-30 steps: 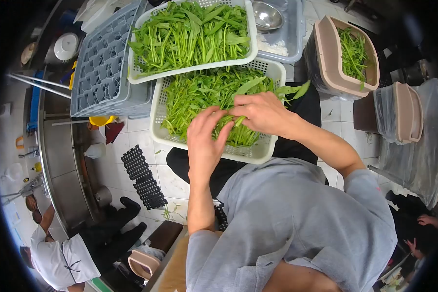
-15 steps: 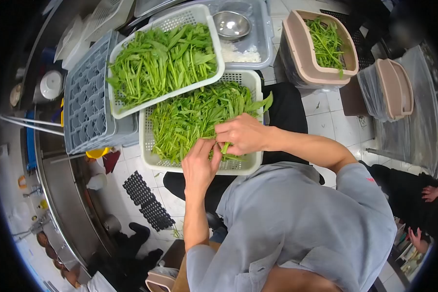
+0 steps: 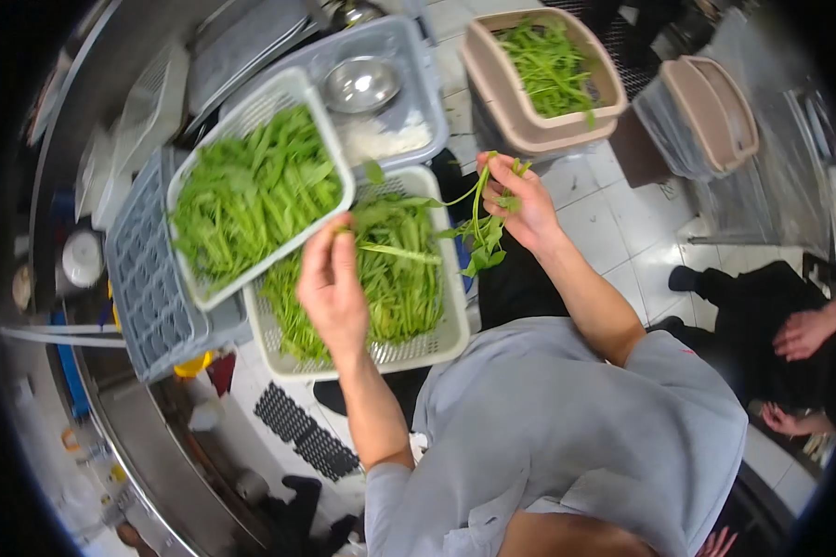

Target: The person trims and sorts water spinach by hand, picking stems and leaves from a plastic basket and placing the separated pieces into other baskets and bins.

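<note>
My left hand (image 3: pixel 333 292) is closed over the lower basket, thumb and fingers pinching a pale green water spinach stem (image 3: pixel 401 253) that points right. Off the right edge of that basket, my right hand (image 3: pixel 522 206) grips a leafy water spinach sprig (image 3: pixel 483 243), its leaves drooping below the fingers. Long cut greens (image 3: pixel 399 302) fill much of the lower white basket (image 3: pixel 457 316). An upper white basket (image 3: pixel 299 84), tilted and overlapping the lower one, holds a heap of leafy water spinach (image 3: pixel 260 190).
Behind the baskets, a grey tub (image 3: pixel 418 93) contains a metal bowl (image 3: pixel 362 84). A grey rack (image 3: pixel 153 269) supports the left side. A beige bin (image 3: pixel 543 130) with green stems stands at upper right, near a bagged bin (image 3: pixel 715 116). Another person's hands (image 3: pixel 803 332) show at far right.
My hands have parted: the left moved up and left with a stem, the right up and right with a leafy sprig. The view has shifted, and the baskets appear farther left.
</note>
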Demonstrator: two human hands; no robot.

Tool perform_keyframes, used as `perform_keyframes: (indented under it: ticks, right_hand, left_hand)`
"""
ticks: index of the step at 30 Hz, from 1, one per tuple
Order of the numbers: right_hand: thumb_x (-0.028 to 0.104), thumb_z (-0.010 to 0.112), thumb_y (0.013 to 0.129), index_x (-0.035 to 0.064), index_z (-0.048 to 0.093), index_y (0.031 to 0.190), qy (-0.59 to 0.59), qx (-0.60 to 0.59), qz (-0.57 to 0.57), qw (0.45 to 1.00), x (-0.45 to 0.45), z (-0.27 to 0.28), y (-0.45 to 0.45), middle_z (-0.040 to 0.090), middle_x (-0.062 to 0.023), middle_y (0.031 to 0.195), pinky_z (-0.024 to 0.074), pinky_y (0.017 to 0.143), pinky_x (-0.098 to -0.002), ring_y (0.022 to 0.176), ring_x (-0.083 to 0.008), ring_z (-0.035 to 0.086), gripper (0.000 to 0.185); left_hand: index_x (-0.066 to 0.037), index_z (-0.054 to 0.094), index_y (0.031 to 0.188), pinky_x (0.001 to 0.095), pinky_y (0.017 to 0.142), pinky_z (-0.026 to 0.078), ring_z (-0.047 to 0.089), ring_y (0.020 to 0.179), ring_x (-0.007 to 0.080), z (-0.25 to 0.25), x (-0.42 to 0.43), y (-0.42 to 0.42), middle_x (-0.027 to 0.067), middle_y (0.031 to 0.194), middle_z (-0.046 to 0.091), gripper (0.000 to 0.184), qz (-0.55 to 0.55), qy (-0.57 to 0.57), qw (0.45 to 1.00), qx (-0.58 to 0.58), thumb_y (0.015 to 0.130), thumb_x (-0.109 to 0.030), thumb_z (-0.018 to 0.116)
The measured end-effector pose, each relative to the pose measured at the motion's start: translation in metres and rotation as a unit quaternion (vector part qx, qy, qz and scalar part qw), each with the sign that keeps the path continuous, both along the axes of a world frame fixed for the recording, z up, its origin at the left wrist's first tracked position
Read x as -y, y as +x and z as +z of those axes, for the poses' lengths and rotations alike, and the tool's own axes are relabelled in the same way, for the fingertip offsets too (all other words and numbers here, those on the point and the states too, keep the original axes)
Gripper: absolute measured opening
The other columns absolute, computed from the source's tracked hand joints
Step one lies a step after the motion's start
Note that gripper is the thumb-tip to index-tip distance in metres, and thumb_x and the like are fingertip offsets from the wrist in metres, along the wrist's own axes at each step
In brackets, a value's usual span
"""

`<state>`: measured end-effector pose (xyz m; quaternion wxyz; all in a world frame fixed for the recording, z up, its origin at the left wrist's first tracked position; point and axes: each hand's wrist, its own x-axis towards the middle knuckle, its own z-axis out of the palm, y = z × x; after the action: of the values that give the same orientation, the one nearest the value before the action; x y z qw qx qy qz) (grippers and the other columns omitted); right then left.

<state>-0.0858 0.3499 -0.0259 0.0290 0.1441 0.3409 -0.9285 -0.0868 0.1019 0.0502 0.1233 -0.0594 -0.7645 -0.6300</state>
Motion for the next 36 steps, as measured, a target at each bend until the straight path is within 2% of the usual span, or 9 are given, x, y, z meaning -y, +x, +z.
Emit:
perform_keyframes:
  ticks: [6,10,13,15,17,18,33,34,36]
  right_hand:
    - [0.027,0.064,0.095,0.0095,0.064,0.111,0.020,-0.012,-0.131,0.991,-0.076,0.001,0.019,0.057,0.0047,0.090,0.0304,0.052,-0.0203,0.064,-0.0053,0.041,0.024]
    - [0.029,0.065,0.094,0.0096,0.064,0.110,0.022,0.027,-0.217,0.975,-0.092,0.007,0.034,0.048,0.0060,0.076,0.0295,0.051,-0.0216,0.066,-0.0050,0.044,0.025]
    - [0.028,0.066,0.094,0.0084,0.064,0.109,0.017,0.022,-0.252,0.967,-0.107,0.006,0.031,0.048,0.0064,0.074,0.0285,0.050,-0.0211,0.065,-0.0046,0.044,0.024]
    - [0.027,0.066,0.094,0.0069,0.064,0.107,0.054,-0.003,-0.253,0.966,-0.115,0.004,0.035,0.050,0.0059,0.075,0.0275,0.049,-0.0203,0.063,-0.0041,0.043,0.024]
    - [0.026,0.067,0.093,0.0060,0.064,0.106,0.075,0.000,-0.273,0.959,-0.116,0.009,0.029,0.051,0.0054,0.076,0.0269,0.048,-0.0201,0.062,-0.0039,0.043,0.024]
    - [0.025,0.068,0.092,0.0050,0.064,0.105,0.097,0.000,-0.286,0.953,-0.113,0.012,0.025,0.053,0.0049,0.077,0.0264,0.047,-0.0199,0.061,-0.0036,0.043,0.024]
    - [0.018,0.069,0.092,0.0008,0.067,0.102,0.353,0.009,-0.307,0.883,-0.081,0.057,0.026,0.052,0.0059,0.070,0.0263,0.049,-0.0194,0.058,-0.0028,0.040,0.020]
    - [0.018,0.069,0.092,0.0008,0.067,0.102,0.353,0.009,-0.308,0.883,-0.082,0.056,0.028,0.052,0.0059,0.070,0.0263,0.049,-0.0194,0.058,-0.0028,0.040,0.020]
    - [0.017,0.067,0.093,0.0006,0.067,0.101,0.439,-0.003,-0.332,0.835,-0.087,0.053,0.030,0.052,0.0054,0.069,0.0257,0.049,-0.0191,0.057,-0.0031,0.040,0.018]
  left_hand:
    - [0.001,0.064,0.119,0.0267,0.085,0.050,0.064,0.098,0.0151,0.105,-0.135,-0.069,0.0112,0.113,0.068,0.024,-0.119,0.136,0.953,-0.243,0.096,-0.004,0.059]
    - [-0.003,0.065,0.120,0.0269,0.084,0.051,0.066,0.099,0.0162,0.105,-0.225,-0.126,0.0133,0.115,0.069,0.030,-0.184,-0.108,0.912,-0.351,0.091,-0.011,0.066]
    - [-0.001,0.068,0.110,0.0294,0.083,0.050,0.067,0.089,0.0217,0.072,-0.227,-0.113,0.0122,0.099,0.070,0.023,-0.179,-0.114,0.931,-0.297,0.088,-0.009,0.068]
    - [-0.001,0.070,0.101,0.0329,0.080,0.051,0.066,0.084,0.0268,0.051,-0.199,-0.089,0.0131,0.092,0.069,0.019,-0.256,-0.118,0.951,-0.130,0.085,-0.010,0.071]
    - [-0.002,0.070,0.099,0.0282,0.070,0.050,0.063,0.077,0.0157,0.021,-0.178,-0.066,0.0083,0.097,0.069,0.017,-0.276,-0.165,0.943,-0.081,0.085,-0.011,0.072]
    - [-0.002,0.070,0.097,0.0285,0.070,0.050,0.064,0.077,0.0170,0.012,-0.173,-0.053,0.0086,0.093,0.069,0.017,-0.284,-0.159,0.943,-0.066,0.083,-0.011,0.074]
    - [-0.002,0.071,0.094,0.0402,0.073,0.053,0.066,0.082,0.0342,0.001,-0.166,-0.039,0.0155,0.089,0.069,0.014,-0.211,-0.265,0.937,-0.087,0.084,-0.010,0.067]
    - [-0.002,0.071,0.094,0.0402,0.073,0.053,0.066,0.082,0.0342,0.000,-0.167,-0.040,0.0155,0.089,0.069,0.014,-0.212,-0.265,0.937,-0.087,0.084,-0.010,0.067]
    - [-0.002,0.071,0.095,0.0296,0.070,0.051,0.067,0.072,0.0205,-0.007,-0.170,-0.045,0.0140,0.083,0.071,0.014,-0.197,-0.224,0.953,-0.050,0.084,-0.009,0.069]
